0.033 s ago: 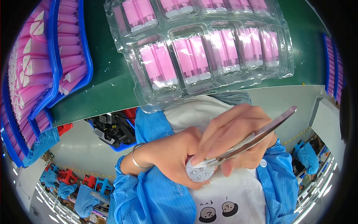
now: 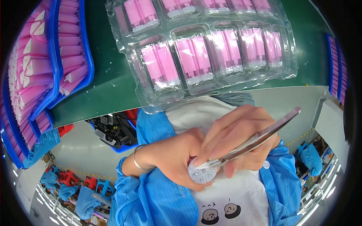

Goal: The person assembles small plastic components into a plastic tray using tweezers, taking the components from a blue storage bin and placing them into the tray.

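Observation:
Close to my chest, my left hand is closed around a round whitish piece. The end facing up is divided into wedge-shaped sections; the rest is hidden in my fingers. My right hand grips metal tweezers, their back end sticking out to the upper right. The tweezer tips meet the upper edge of the round piece, beside my right fingertips. Whether something small sits between the tips cannot be made out. Beyond my hands lies a clear plastic blister tray with pink-and-white parts in its pockets.
Blue bins of pink, white-ended pieces stand at the left of the green table. More blue bins are at the far right. Below the table edge, a blue crate holds black cables and adapters. Stools stand behind.

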Demonstrator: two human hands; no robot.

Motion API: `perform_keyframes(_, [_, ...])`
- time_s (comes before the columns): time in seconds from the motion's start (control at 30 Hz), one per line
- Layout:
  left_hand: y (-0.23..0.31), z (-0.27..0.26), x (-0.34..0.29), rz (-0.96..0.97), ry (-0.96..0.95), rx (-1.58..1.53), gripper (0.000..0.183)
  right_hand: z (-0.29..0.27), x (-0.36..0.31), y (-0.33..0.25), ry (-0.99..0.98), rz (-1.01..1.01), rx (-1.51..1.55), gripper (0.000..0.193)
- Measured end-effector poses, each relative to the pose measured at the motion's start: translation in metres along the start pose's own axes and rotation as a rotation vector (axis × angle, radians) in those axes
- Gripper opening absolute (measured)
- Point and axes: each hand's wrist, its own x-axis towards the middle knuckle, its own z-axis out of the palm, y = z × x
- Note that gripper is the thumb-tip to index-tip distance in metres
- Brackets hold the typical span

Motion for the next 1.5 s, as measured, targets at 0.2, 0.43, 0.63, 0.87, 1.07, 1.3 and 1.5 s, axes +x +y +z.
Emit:
perform_keyframes(0.2, [-0.002, 0.002, -0.003, -0.043, 0.008, 0.06, 0.017, -0.002, 0.003, -0.003, -0.054, -0.107, -0.131, 0.026])
perform_keyframes(0.43, [0.001, 0.001, -0.001, -0.249, 0.079, -0.067, 0.018, -0.006, 0.005, -0.012, -0.213, -0.139, -0.425, 0.031])
perform_keyframes(0.63, [0.017, -0.004, -0.003, -0.029, 0.298, 0.236, 0.027, -0.011, 0.003, -0.016, -0.1, -0.068, -0.108, 0.036])
perform_keyframes(0.87, [0.021, 0.005, 0.0, 0.063, 0.556, 0.624, 0.033, 0.007, -0.009, -0.009, 0.057, -0.04, -0.212, 0.043])
perform_keyframes(1.07, [0.022, 0.005, 0.002, 0.084, 0.575, 0.707, 0.03, 0.02, -0.009, -0.005, 0.241, -0.115, -0.248, 0.041])
perform_keyframes(1.3, [0.017, 0.005, 0.001, 0.102, 0.584, 0.694, 0.031, 0.015, -0.008, -0.008, 0.176, -0.102, -0.314, 0.038])
perform_keyframes(1.5, [0.018, 0.003, 0.001, 0.047, 0.53, 0.681, 0.032, 0.013, -0.005, -0.013, 0.114, -0.086, -0.418, 0.039])
